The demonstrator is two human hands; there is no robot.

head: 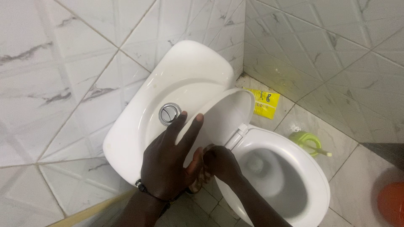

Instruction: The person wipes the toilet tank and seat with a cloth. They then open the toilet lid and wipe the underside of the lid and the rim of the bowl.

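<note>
Here, hands (168,162) on toilet lid (227,113).

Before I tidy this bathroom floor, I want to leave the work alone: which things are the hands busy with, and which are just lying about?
In hand:
left hand on the raised toilet lid
right hand with a brownish cloth by the lid hinge
toilet seat

Lying about:
yellow packet
green brush holder
orange thing, cut off by the picture edge
</note>
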